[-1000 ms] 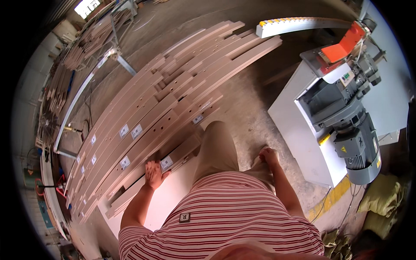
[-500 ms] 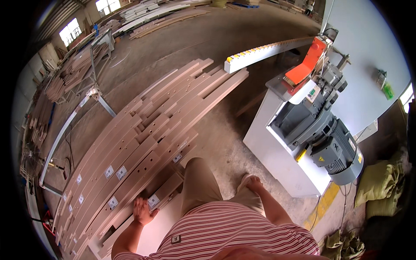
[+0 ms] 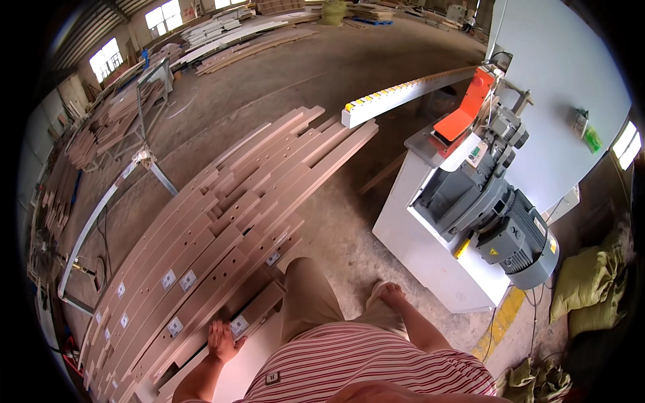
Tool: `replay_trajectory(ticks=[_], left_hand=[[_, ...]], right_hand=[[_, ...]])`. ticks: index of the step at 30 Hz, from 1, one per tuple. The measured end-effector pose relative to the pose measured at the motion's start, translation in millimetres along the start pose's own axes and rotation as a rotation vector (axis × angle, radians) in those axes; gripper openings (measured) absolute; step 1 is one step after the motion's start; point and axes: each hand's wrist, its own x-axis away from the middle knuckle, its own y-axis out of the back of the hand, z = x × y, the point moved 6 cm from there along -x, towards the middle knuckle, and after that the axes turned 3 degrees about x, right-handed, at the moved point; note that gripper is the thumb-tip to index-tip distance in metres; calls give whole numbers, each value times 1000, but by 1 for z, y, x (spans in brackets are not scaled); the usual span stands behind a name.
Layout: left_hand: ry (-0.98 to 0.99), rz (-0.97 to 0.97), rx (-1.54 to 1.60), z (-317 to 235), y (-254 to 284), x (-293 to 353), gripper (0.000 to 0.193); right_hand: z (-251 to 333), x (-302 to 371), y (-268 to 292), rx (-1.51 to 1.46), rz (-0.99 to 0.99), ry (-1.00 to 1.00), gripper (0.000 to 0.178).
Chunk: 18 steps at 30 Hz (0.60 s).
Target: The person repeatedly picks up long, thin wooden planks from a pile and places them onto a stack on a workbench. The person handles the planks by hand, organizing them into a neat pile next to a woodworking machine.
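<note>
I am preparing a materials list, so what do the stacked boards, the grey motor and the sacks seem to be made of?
Stacked boards: probably wood or fibreboard, smooth and matt; drilled holes and square edges suggest it.
Grey motor: likely painted metal, slightly shiny, with cooling ribs.
Sacks: perhaps woven plastic, yellowish-green, creased; the weave is too small to confirm.

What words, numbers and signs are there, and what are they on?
White rectangular paper labels on long brown boards: too small to read.
Yellow triangular sign and pale labels on grey metal motor: too small.
White panel beside the orange bracket: too small.
Dark-edged square patch on red-striped white shirt: marked, not copied here.
</note>
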Motion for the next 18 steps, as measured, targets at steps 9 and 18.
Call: replay_trajectory(ticks=[9, 18], left_hand=[[7, -16, -13, 2, -4, 3, 63], [28, 7, 104, 6, -8, -1, 62]], right_hand=[[-16, -25, -17, 29, -40, 81, 74], [0, 2, -1, -40, -23, 19, 66]])
